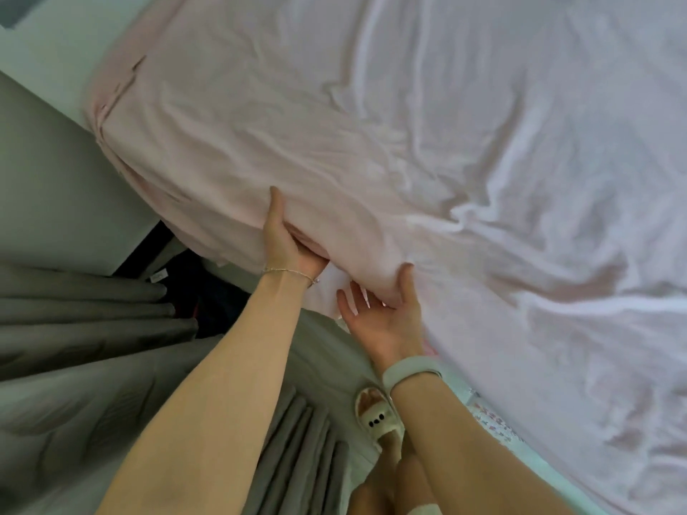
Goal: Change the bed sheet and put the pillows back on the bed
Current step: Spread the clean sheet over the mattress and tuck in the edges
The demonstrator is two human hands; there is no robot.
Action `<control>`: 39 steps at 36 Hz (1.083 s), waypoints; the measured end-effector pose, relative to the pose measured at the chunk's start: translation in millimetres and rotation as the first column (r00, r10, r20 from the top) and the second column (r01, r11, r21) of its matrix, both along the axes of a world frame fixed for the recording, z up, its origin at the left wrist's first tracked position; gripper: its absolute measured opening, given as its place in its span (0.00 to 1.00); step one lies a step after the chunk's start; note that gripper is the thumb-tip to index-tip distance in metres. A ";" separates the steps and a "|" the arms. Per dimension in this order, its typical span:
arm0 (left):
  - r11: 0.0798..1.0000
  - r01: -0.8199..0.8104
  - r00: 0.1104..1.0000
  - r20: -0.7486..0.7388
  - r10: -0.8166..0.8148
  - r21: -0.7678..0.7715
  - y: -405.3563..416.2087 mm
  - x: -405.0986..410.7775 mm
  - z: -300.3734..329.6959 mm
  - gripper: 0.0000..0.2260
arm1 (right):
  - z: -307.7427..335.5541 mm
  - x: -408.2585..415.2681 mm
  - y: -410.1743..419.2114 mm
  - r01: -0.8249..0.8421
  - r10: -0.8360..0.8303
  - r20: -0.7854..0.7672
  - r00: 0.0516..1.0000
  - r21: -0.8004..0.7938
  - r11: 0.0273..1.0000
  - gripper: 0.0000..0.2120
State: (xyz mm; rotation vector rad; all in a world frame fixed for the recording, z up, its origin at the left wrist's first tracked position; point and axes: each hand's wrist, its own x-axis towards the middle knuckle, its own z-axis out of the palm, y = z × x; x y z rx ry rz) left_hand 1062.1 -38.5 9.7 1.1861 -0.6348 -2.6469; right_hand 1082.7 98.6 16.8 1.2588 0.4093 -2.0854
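A pale pink bed sheet (427, 150) covers the mattress and fills most of the view, wrinkled across its top. My left hand (286, 243) grips the sheet's hem at the near corner of the bed, thumb on top and fingers tucked under the fabric. My right hand (383, 314) is just to the right, thumb pressed on the sheet's edge, palm up and fingers spread below the hem. No pillows are in view.
Grey curtains (93, 321) hang at the left and bottom. A pale wall or cabinet (55, 172) stands left of the bed. My foot in a cream slipper (377, 414) is on the floor by the bed's edge. A floral patterned mattress side (498, 425) shows below the sheet.
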 end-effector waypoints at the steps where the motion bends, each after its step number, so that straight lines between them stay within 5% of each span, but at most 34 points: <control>1: 1.000 -0.030 1.000 -0.004 0.030 0.006 -3.2 -1.1 1.8 0.30 | 0.8 -2.4 -4.7 0.024 -0.024 0.003 1.000 -0.018 1.000 0.33; 7: 0.983 -0.179 0.984 0.011 0.180 -0.039 -21.1 -11.4 9.4 0.25 | 8.9 -22.4 -28.7 0.205 -0.205 0.023 0.979 -0.187 0.961 0.30; 14: 0.986 -0.088 0.990 0.097 0.103 -0.143 -63.8 -34.8 16.9 0.28 | 14.6 -43.6 -58.0 0.374 -0.351 0.132 0.927 -0.368 0.851 0.35; 24: 0.943 -0.239 0.926 0.236 0.293 -0.231 -124.6 -39.5 14.7 0.19 | 15.3 -55.5 -114.7 0.305 -0.245 0.231 0.942 -0.279 0.910 0.39; 29: 0.947 -0.189 0.939 0.235 0.251 -0.258 -148.3 -43.8 9.3 0.16 | 8.5 -49.8 -136.8 0.349 -0.274 0.305 0.912 -0.230 0.908 0.40; 39: 0.971 -0.177 0.966 0.159 0.203 -0.164 -214.7 -29.3 -8.2 0.16 | 4.9 -45.1 -187.5 0.356 -0.337 0.137 0.932 -0.150 0.922 0.33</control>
